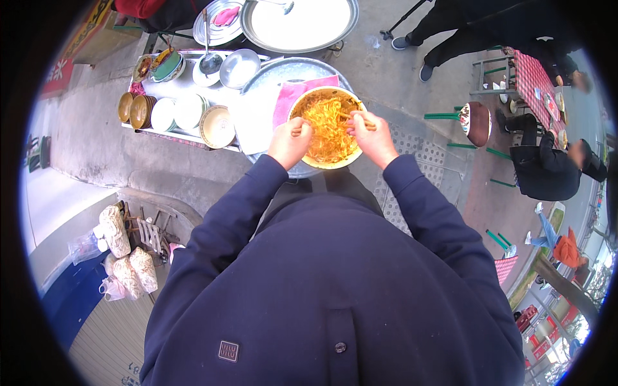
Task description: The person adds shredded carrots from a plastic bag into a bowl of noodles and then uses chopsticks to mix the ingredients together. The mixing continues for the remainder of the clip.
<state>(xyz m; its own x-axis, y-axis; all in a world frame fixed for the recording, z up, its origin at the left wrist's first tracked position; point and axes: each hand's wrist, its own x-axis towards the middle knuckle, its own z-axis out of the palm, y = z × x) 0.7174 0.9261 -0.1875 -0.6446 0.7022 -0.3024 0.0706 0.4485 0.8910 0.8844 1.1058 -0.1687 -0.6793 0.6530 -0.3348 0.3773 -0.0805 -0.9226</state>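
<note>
A round yellow bowl (332, 165) of noodles (328, 116) in reddish sauce stands before me, on or beside a pink cloth (285, 99) over a large round metal lid or tray (309, 65). My left hand (291, 142) is closed around a wooden chopstick or pair of chopsticks at the bowl's left rim. At the right rim my right hand (374, 135) grips wooden chopsticks (359, 123), which reach into the noodles. The fingers partly hide the chopsticks.
Left of the bowl, a metal-topped table (159, 87) bears white plates (188, 111), brown bowls (140, 111), a patterned bowl (217, 126) and a ladle (210, 62). A wide metal pan (299, 24) stands beyond. At right are a stool (475, 124), a checkered table (533, 87) and people.
</note>
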